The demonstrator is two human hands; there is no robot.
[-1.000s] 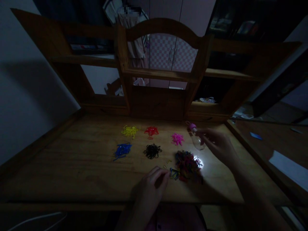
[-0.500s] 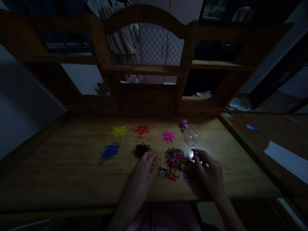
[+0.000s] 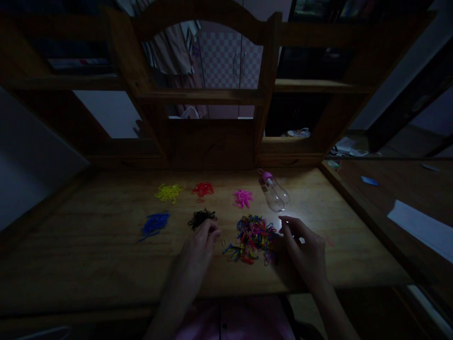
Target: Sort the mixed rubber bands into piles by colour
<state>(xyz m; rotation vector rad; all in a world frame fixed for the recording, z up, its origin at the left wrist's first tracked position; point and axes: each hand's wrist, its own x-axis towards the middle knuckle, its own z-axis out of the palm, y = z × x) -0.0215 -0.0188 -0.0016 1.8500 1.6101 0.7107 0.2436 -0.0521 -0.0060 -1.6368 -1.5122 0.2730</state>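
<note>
My left hand point(image 3: 197, 248) rests at the near side of the black pile of small clip-like loops point(image 3: 202, 217), fingers pinched; what they hold, if anything, is hidden. A single pale loop point(image 3: 223, 242) lies just right of its fingertips. My right hand point(image 3: 305, 250) hovers at the right edge of a mixed-colour heap of loops point(image 3: 255, 236), thumb and forefinger slightly apart with nothing visible between them. Farther back are sorted piles: yellow loops point(image 3: 169, 192), red loops point(image 3: 203, 189), pink loops point(image 3: 242, 198). Blue loops point(image 3: 155, 224) lie to the left.
A clear bulb-shaped bottle point(image 3: 278, 196) with a pink cap lies behind the heap. A wooden shelf unit point(image 3: 212, 141) stands along the back of the desk point(image 3: 106, 264). White paper point(image 3: 421, 233) and a blue card point(image 3: 369, 181) lie on the surface at the right.
My right hand has come down from beside the bottle to the mixed heap. My left hand has moved left from the heap's edge to the black pile. The view has shifted right.
</note>
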